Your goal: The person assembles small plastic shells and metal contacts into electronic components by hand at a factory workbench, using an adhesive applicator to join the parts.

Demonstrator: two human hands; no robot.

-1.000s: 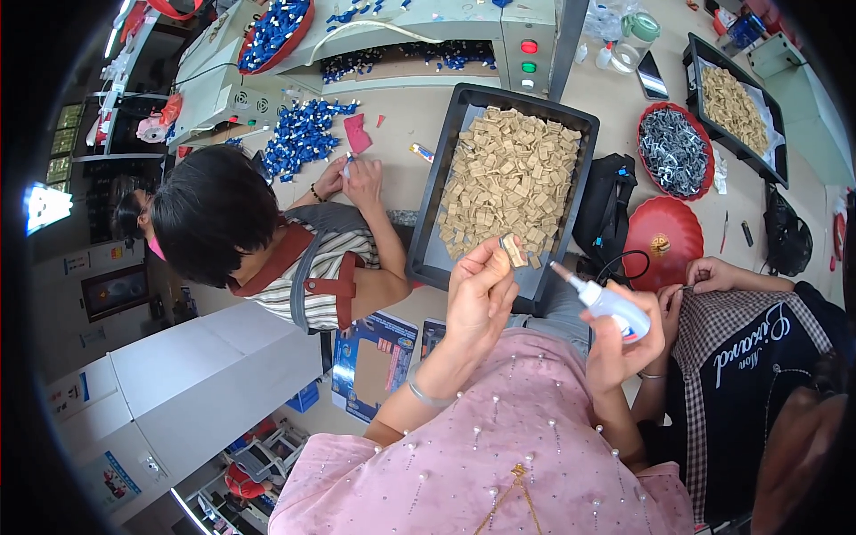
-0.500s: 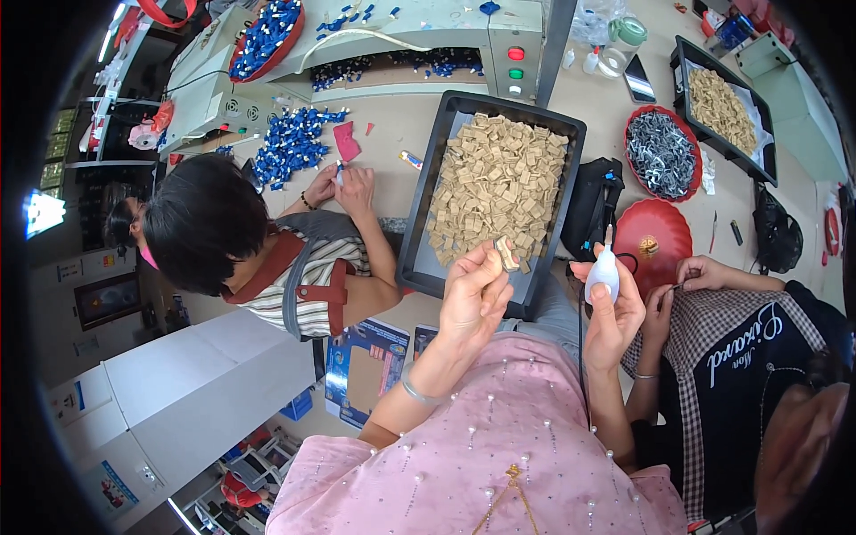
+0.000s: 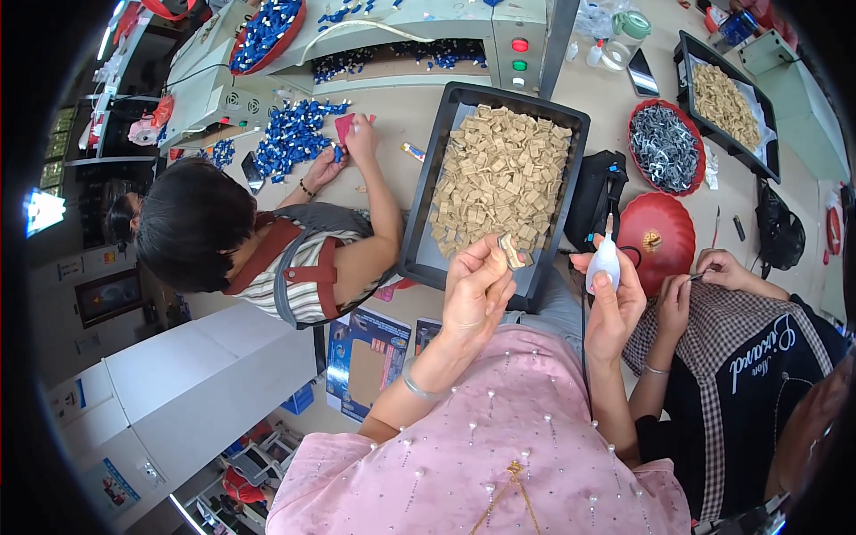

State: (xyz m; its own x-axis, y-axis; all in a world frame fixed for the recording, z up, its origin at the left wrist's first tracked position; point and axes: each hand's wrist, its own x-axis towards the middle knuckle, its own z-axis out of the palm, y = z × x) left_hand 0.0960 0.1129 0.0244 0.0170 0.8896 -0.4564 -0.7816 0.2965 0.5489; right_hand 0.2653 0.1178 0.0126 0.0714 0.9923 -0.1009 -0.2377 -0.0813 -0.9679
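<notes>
My left hand (image 3: 479, 290) pinches a small tan piece (image 3: 511, 252) with a dark edge between thumb and fingertips, above the near edge of a black tray (image 3: 417, 234). Heaped in that tray are many similar tan pieces (image 3: 504, 174). Wrapped around a white squeeze bottle (image 3: 604, 269) with a thin pointed nozzle are the fingers of my right hand (image 3: 618, 308). The bottle stands nearly upright, its tip pointing up and away from me, a short way right of the tan piece and apart from it.
At left, a co-worker handles blue pieces (image 3: 299, 138) beside a pink cloth (image 3: 352, 125). Another at right holds a small dark piece near an overturned-looking red plate (image 3: 657, 241). A red basket of grey-black pieces (image 3: 667, 147), a phone (image 3: 642, 73) and a machine (image 3: 517, 27) stand farther back.
My hands have hardly moved; the tan piece is turned slightly. The left co-worker's hand has moved onto the pink cloth. The right co-worker's hands have shifted a little.
</notes>
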